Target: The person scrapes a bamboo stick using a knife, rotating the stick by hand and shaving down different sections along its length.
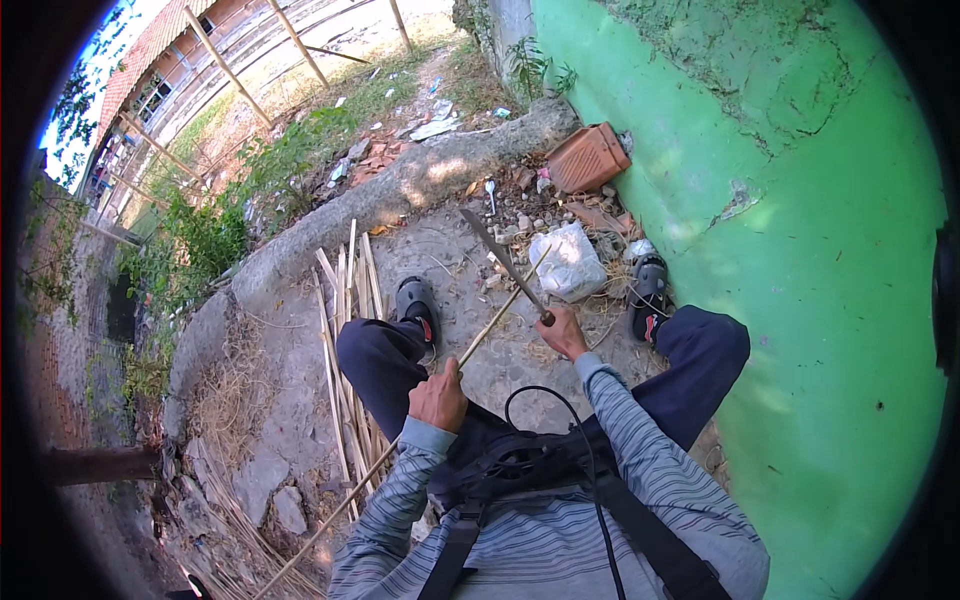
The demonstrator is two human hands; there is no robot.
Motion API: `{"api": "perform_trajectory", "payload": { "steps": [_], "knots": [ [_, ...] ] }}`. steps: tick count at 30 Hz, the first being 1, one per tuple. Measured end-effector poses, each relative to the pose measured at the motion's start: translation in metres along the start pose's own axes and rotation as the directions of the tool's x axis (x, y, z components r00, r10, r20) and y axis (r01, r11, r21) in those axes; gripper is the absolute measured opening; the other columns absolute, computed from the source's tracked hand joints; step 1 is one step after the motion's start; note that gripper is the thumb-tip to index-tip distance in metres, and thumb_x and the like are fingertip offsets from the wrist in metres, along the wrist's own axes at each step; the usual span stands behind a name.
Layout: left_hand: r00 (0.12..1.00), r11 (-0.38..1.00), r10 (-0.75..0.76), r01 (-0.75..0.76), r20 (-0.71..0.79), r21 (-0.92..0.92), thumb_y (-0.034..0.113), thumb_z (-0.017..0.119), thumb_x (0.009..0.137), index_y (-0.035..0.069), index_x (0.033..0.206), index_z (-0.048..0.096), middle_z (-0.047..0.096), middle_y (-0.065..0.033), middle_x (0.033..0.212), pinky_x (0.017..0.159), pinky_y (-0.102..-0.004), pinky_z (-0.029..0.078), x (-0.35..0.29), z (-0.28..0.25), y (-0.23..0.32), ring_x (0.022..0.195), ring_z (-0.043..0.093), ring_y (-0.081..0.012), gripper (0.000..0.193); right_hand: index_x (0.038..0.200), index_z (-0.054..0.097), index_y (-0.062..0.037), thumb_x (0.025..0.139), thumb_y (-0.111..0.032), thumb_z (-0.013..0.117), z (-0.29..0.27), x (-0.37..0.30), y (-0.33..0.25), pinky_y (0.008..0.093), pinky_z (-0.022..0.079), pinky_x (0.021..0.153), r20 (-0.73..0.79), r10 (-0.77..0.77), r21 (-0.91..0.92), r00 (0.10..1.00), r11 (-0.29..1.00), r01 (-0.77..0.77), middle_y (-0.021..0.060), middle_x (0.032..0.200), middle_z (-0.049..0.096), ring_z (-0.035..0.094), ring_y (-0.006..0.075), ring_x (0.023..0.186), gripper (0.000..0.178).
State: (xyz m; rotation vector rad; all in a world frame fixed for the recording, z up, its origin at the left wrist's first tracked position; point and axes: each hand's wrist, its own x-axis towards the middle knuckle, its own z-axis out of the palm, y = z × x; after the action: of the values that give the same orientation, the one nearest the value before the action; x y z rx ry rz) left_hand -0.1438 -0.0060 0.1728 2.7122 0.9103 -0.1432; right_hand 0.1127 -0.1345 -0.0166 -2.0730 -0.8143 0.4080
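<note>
My left hand (438, 398) is closed round a long thin bamboo strip (490, 325), which runs slantwise from the lower left up past my knees. In my right hand (563, 333) is the dark wooden handle of a long-bladed knife (500, 252). Its blade points up and to the left and crosses the strip near the strip's far end; whether the two touch I cannot tell. Beside my left leg lies a bundle of split bamboo strips (345, 350) on the ground. A whitish block (568, 262) sits just beyond the knife, between my feet.
A green wall (830, 330) rises close on my right. Ahead, a low rounded concrete kerb (400, 185) curves round to the left. An orange-brown plastic container (588, 158) lies against the wall among rubble. Shavings (235, 390) and broken slabs (262, 480) cover ground at left.
</note>
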Motion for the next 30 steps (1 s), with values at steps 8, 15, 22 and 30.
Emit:
{"api": "perform_trajectory", "payload": {
  "steps": [8, 15, 22, 30],
  "knots": [
    [0.996, 0.997, -0.074, 0.075, 0.045, -0.015, 0.021, 0.056, 0.095, 0.011, 0.103, 0.055, 0.067, -0.0209, 0.073, 0.059, -0.0582, 0.05, -0.045, -0.042, -0.028, 0.067, 0.066, -0.0446, 0.012, 0.079, 0.069, 0.0013, 0.08, -0.029, 0.067, -0.032, 0.018, 0.077, 0.0475, 0.05, 0.068, -0.022, 0.3, -0.087, 0.954, 0.95, -0.301, 0.023, 0.075, 0.068, 0.068, 0.0396, 0.071, 0.031],
    [0.995, 0.844, 0.041, 0.017, 0.095, -0.537, 0.034, 0.051, 0.103, 0.005, 0.09, 0.056, 0.063, -0.021, 0.072, 0.061, -0.0535, 0.048, -0.04, -0.002, -0.078, 0.061, 0.064, -0.0399, 0.032, 0.073, 0.07, 0.001, 0.078, -0.035, 0.076, 0.004, -0.037, 0.15, 0.0441, 0.053, 0.065, 0.003, 0.622, 0.077, 0.783, 0.781, -0.62, 0.0171, 0.068, 0.069, 0.07, 0.0314, 0.066, 0.037],
    [0.877, 0.397, -0.033, 0.451, 0.479, -0.799, 0.041, 0.039, 0.108, 0.006, 0.08, 0.047, 0.047, -0.0016, 0.065, 0.047, -0.0341, 0.048, 0.008, -0.015, -0.047, 0.058, 0.064, -0.0182, 0.045, 0.069, 0.068, -0.0009, 0.081, -0.038, 0.077, 0.009, -0.018, 0.096, 0.0382, 0.049, 0.054, 0.042, 0.556, 0.19, 0.83, 0.812, -0.553, 0.0096, 0.058, 0.063, 0.063, 0.0206, 0.051, 0.04],
    [0.868, 0.072, 0.176, 0.458, 0.463, -0.886, 0.048, 0.043, 0.104, 0.012, 0.08, 0.043, 0.043, -0.0012, 0.068, 0.035, -0.0317, 0.041, 0.072, 0.008, -0.017, 0.058, 0.064, -0.023, 0.043, 0.09, 0.072, -0.0055, 0.09, -0.028, 0.075, -0.088, 0.018, -0.109, 0.0254, 0.033, 0.042, 0.032, 0.311, 0.655, 0.95, 0.711, -0.255, -0.0045, 0.056, 0.051, 0.046, 0.0052, 0.045, 0.023]
  ]
}}
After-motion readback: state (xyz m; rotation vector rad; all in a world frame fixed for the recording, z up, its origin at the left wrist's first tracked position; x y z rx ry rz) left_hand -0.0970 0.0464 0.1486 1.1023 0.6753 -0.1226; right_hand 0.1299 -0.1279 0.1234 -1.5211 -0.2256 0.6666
